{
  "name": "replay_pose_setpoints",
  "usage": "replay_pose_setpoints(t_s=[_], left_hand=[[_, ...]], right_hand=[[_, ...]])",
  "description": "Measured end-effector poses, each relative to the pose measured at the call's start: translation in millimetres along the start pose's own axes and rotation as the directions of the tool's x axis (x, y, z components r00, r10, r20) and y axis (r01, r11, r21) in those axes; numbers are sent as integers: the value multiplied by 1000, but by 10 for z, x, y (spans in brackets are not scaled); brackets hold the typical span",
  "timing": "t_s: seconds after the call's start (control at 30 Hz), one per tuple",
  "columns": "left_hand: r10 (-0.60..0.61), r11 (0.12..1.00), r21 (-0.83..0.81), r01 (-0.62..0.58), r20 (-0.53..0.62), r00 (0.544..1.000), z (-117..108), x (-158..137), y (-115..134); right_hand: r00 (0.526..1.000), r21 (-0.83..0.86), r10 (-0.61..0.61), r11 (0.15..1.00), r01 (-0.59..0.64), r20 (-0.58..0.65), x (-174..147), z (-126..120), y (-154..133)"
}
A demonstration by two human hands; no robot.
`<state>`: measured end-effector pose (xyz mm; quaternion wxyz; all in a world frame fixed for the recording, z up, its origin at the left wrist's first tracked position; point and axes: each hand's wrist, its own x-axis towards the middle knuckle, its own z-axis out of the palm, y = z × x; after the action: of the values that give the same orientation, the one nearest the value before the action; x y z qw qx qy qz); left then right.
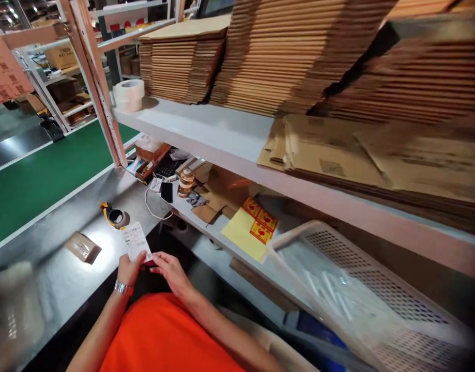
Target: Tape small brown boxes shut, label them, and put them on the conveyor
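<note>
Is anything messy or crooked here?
Yes. The tall stacks of flat cardboard on the shelf lean sideways instead of standing straight. Below, the white basket sits tilted, with torn cardboard scraps lying around.
</note>
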<state>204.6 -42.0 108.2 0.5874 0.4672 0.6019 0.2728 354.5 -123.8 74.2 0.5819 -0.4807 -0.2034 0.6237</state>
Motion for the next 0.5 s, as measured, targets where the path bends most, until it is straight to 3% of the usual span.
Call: replay_pose_setpoints(t_s=[0.17, 0.5], left_hand=[[0, 1000, -27, 0, 21, 1000, 311, -72, -132], [-29, 998, -55, 31, 52, 998, 585, -134, -93]], right_hand=[[1000, 3, 17, 1000, -17, -21, -127, -313, -63], [999, -61, -5, 998, 2, -47, -231, -578, -163]])
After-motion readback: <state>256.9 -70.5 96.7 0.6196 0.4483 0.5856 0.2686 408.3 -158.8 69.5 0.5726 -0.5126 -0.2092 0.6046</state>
